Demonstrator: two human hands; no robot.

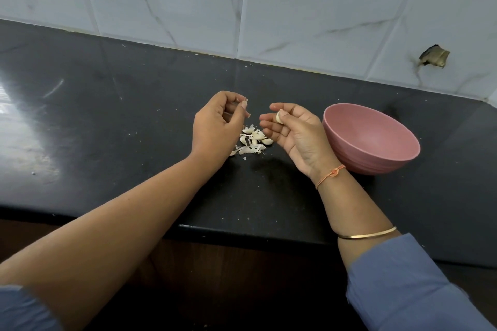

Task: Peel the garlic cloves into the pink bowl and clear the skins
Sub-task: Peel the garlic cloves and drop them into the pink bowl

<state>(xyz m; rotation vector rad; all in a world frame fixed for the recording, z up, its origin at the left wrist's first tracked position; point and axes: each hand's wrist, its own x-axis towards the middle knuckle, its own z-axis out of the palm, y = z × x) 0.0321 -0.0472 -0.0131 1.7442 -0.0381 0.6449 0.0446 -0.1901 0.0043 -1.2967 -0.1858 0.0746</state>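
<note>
Two bare hands work over garlic on a black countertop, beside a pink bowl.

The countertop runs beneath a pale tiled wall. The pink bowl stands upright on it, just to the right of the right hand, which is raised palm-up and pinches a garlic clove between thumb and fingertips. The left hand has its fingers curled against the thumb; whether they pinch a scrap of skin cannot be told. A small heap of cloves and skins lies on the counter between the hands.

Pink bowl; black counter; grey-veined white tiles.
</note>
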